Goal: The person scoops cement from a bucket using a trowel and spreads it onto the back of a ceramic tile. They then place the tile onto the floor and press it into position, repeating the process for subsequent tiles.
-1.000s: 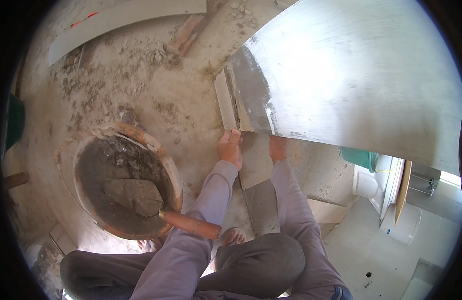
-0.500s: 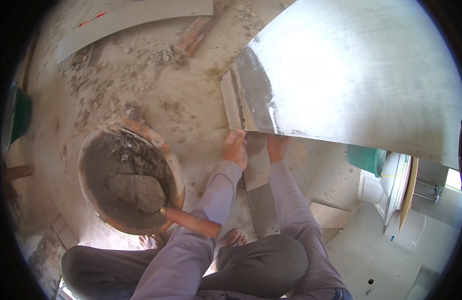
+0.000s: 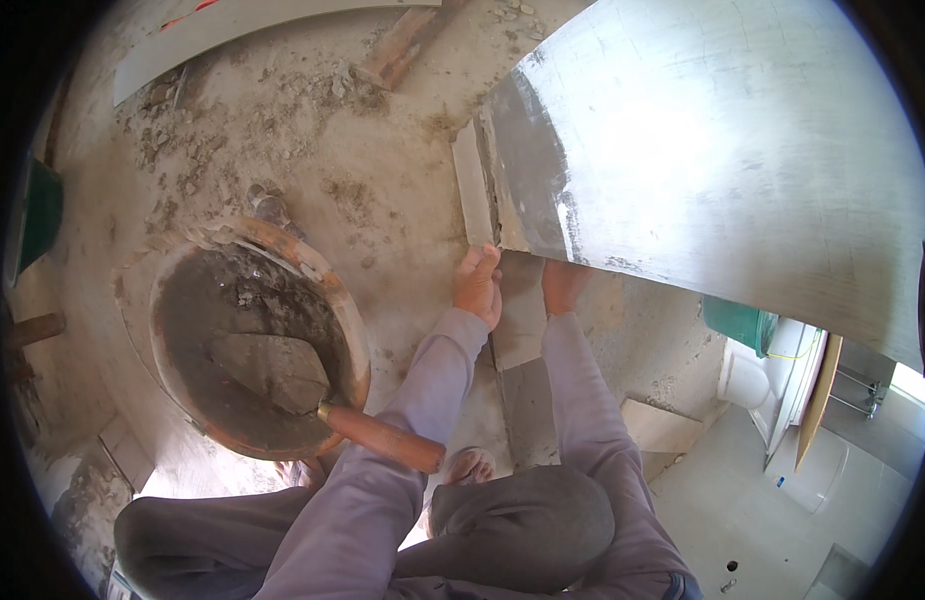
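The left hand (image 3: 476,285) has its fingers curled in and closed on the near corner of a narrow, pale grey, flat strip (image 3: 472,185); the right hand (image 3: 562,288) reaches in beneath the edge of a large, smooth, whitish-grey panel (image 3: 702,150), its fingers hidden there, so I cannot tell whether they grip anything. The work looks part way along: the strip is lined up along the panel's end, beside a smeared dark grey band (image 3: 527,140), but a dark, ragged seam runs between strip and panel, and closing or filling it appears to be left. The strip runs away from the left fingers, which touch only its near end; most of its length is bare of any hand, and the right hand is apart from it, across the seam. Nearer the body, to the left, a round, brown-rimmed tub (image 3: 357,350) holds wet grey mortar (image 3: 197,290), where a trowel with a reddish-brown wooden handle (image 3: 387,437) rests unheld, its handle jutting over the rim. Farther out, crumbled rubble (image 3: 197,150) and a long pale board (image 3: 272,22) lie on the dusty floor, and a green bucket (image 3: 739,322) shows beyond the panel at right.
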